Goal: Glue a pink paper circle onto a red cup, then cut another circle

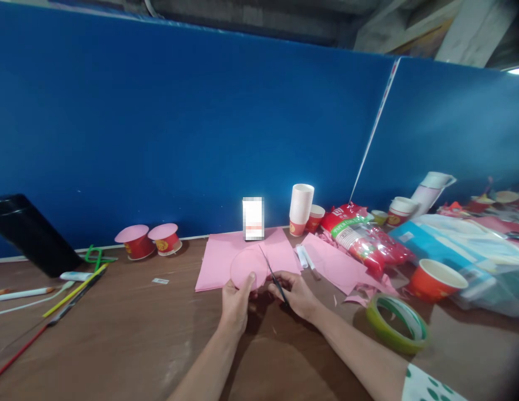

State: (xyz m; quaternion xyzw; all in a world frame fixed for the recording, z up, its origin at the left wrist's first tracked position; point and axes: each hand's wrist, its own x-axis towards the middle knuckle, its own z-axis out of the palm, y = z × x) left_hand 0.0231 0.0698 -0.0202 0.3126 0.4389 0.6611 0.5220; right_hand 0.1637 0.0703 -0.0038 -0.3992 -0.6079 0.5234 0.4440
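Note:
My left hand [236,303] pinches a round pink paper disc [246,267] by its lower edge, thumb on top. In my right hand [299,295] is a pair of scissors [278,284], its blades pointing up and left beside the disc's right edge. Whether the blades touch the paper I cannot tell. Behind both hands lies a stack of pink paper sheets [215,262]. A small white block, blurred over [253,220], stands on the back of that stack. White glue-stick-like tubes [303,256] rest right of the stack, by a cut pink sheet [338,267].
Two red cups with pink discs on top [136,245] stand at the back left. Stacked paper cups [301,206], a red plastic pack [355,234], an orange cup [437,281] and a tape roll [380,328] are on the right. A black cylinder [31,234] leans left; a blue partition [159,122] closes the back.

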